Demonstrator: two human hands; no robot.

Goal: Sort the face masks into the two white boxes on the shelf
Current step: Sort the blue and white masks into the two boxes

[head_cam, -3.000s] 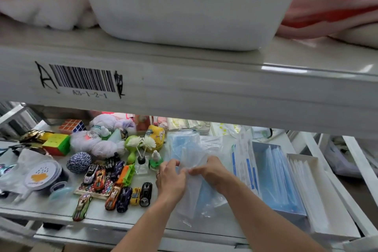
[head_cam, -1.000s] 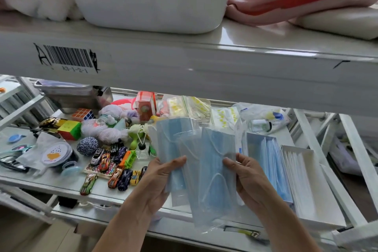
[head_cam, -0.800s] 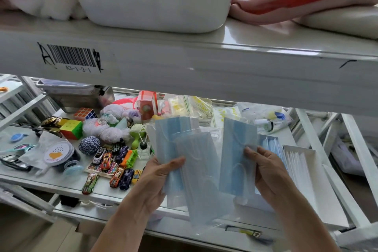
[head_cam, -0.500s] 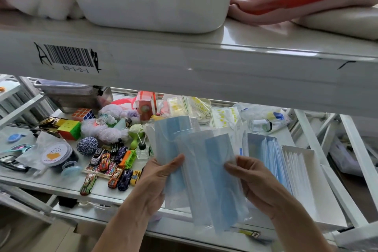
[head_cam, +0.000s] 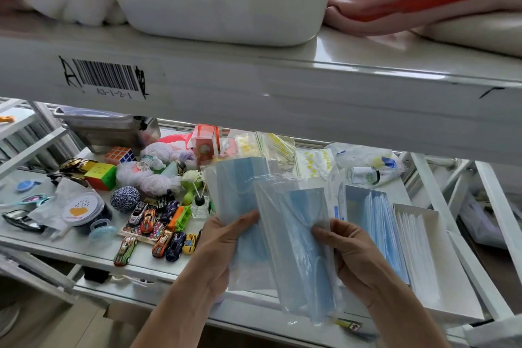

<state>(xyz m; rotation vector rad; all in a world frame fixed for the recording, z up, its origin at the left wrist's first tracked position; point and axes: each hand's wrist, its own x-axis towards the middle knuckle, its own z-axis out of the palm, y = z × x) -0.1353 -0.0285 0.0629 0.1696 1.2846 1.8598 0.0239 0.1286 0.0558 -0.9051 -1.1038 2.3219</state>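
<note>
At lower right, two white boxes [head_cam: 440, 277] are set open for sorting, while at lower centre blue face masks in clear sleeves [head_cam: 293, 237] are pinched, fanned for separating, by left hand [head_cam: 223, 251] and right hand [head_cam: 353, 257].

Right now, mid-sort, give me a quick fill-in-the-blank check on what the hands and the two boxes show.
1. The masks held by the left hand and the right hand are ____ in colour.
2. The box of blue masks sits to the ____ of the box of white masks.
3. The masks in hand are wrapped in clear ____.
4. The toy cars lie on the hands' ____ side.

Missing words: blue; left; plastic; left
</note>
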